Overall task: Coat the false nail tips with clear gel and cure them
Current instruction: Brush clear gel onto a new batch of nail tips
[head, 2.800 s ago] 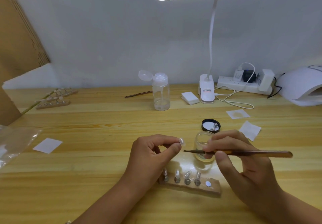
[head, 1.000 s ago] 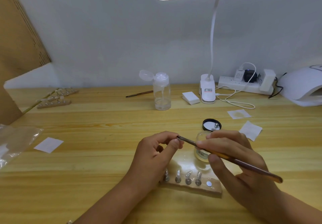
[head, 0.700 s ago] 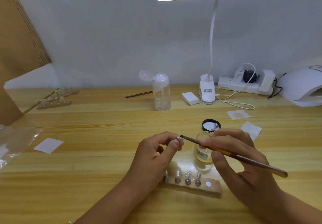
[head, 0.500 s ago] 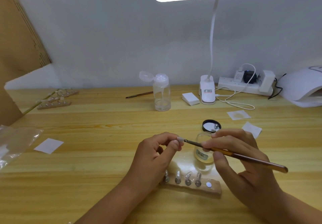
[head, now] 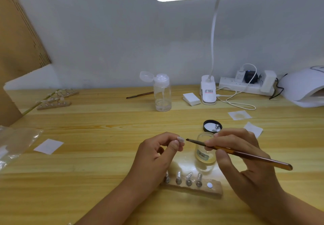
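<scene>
Since half a second ago the brush has drawn a shade back from the false nail tip, so a thin gap now shows between bristles and tip; the hands otherwise keep their places. The left hand pinches the tip between thumb and forefinger, the other fingers curled in. The right hand grips the brush pencil-fashion, its handle running off toward four o'clock. This looks like the coating step, partway through one tip. Next the bristles probably need another light pass, or a fresh dip in the open gel jar just behind the right fingers. Four more nail tips stand on the wooden holder at six o'clock, with one seat bare. Curing is not yet begun. The white nail lamp sits at two o'clock, well apart, and the jar's black lid and paper squares lie between. A pump bottle stands at twelve o'clock.
</scene>
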